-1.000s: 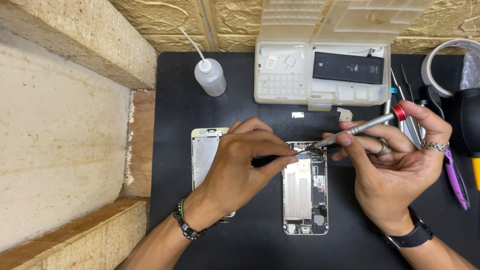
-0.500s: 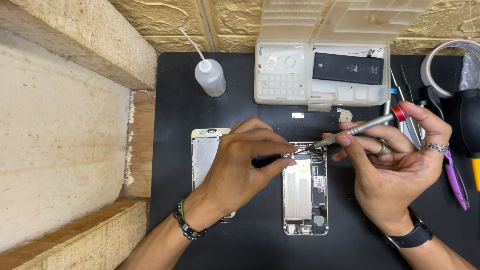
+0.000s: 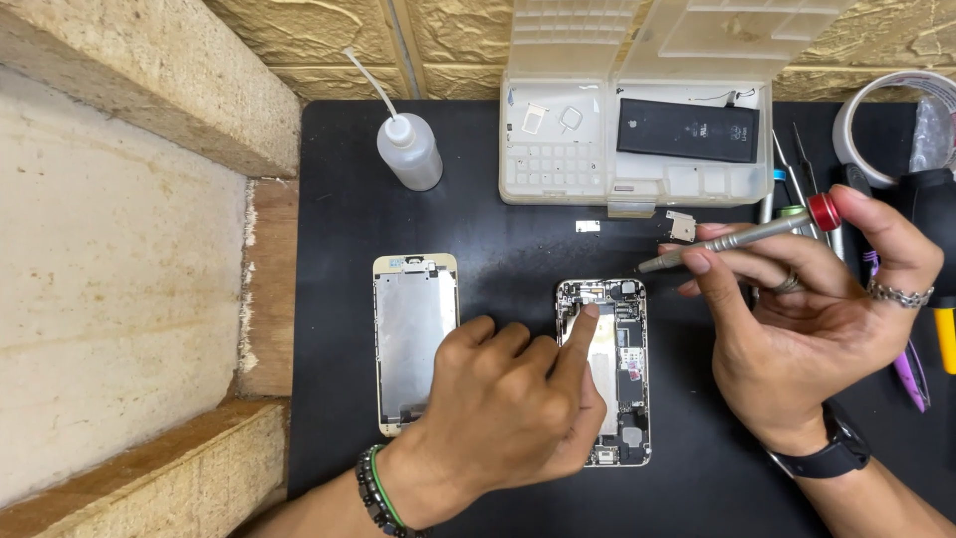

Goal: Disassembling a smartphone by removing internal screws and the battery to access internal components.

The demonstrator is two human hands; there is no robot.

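An opened phone body lies on the black mat, its circuit parts showing. My left hand rests on its lower left side, the index fingertip pressing near the top left of the phone's inside. My right hand holds a silver screwdriver with a red cap, its tip lifted clear of the phone and pointing left. The detached screen panel lies face down to the left, partly under my left hand.
A clear plastic parts box with a black battery stands at the back. A squeeze bottle sits back left. Small metal plates lie near the box. Tools and a tape roll line the right. Wooden blocks border the left.
My right hand has lifted the screwdriver tip off the phone and up to the right. My left hand has slid down and now points one finger at the phone's top.
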